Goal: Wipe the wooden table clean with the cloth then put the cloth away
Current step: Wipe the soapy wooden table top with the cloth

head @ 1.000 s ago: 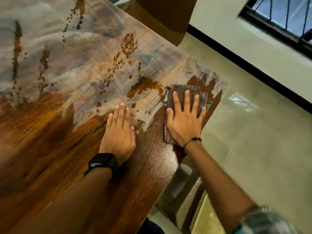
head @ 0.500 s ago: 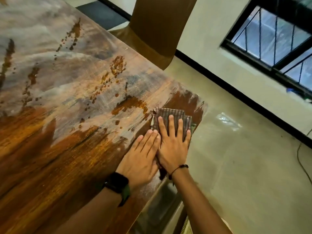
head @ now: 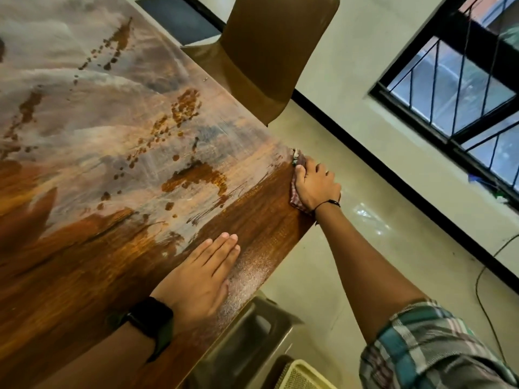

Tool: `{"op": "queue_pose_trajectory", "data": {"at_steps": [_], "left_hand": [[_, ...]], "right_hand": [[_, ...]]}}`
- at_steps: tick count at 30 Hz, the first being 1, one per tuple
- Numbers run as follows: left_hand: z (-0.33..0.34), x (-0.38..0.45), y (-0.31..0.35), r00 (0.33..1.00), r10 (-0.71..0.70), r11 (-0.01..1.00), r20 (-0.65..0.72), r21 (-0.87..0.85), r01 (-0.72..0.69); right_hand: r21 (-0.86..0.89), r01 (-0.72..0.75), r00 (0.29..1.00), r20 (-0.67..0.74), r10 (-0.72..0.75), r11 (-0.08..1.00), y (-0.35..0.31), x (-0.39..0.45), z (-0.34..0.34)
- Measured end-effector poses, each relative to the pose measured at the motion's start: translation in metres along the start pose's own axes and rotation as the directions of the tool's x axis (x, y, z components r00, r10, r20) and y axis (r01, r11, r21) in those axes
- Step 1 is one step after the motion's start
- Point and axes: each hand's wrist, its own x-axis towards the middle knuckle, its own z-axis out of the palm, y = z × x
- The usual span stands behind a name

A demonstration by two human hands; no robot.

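The cloth (head: 295, 198) sits at the far right corner of the wooden bench (head: 252, 220), mostly hidden under my right hand (head: 316, 186), with a checked edge showing along the wrist side and a small tuft poking out ahead of the fingers (head: 300, 171). Those fingers curl down over the cloth and grip it against the bench edge. My left hand (head: 202, 279) lies flat on the near part of the bench, fingers straight and together, holding nothing and, I judge, bracing me.

I take this as the wiping step, well short of done: a wide pale film (head: 92, 113) and dark wet blotches (head: 196, 175) cover most of the surface beyond the hands, while the strip nearest me looks clean. The next move, as I read it, calls for carrying the cloth back across that film in overlapping passes.

The right arm reaches out nearly straight, its plaid sleeve (head: 432, 349) pushed up; the left wrist carries a black watch (head: 151, 324).
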Motion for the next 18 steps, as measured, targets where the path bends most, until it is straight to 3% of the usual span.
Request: {"op": "queue_pose_trajectory", "data": {"at_steps": [4,9,14,18], "left_hand": [[-0.003,0.003,0.001,1.0,-0.001,1.0,-0.007,0.011,0.001],[0.001,0.004,0.0,0.998,0.038,0.998,-0.053,0.042,-0.036],[0.007,0.008,-0.001,0.995,0.042,0.998,-0.085,0.048,-0.039],[0.006,0.006,0.0,0.996,0.021,0.999,-0.082,0.037,-0.018]], "right_hand": [[-0.04,0.05,0.997,0.053,-0.048,0.998,-0.016,-0.043,0.009],[-0.09,0.315,0.949,0.063,-0.31,0.945,-0.036,-0.116,0.026],[-0.032,0.404,0.913,0.075,-0.401,0.914,-0.022,-0.033,0.017],[-0.013,0.384,0.918,0.116,-0.38,0.923,-0.037,0.045,0.005]]}}
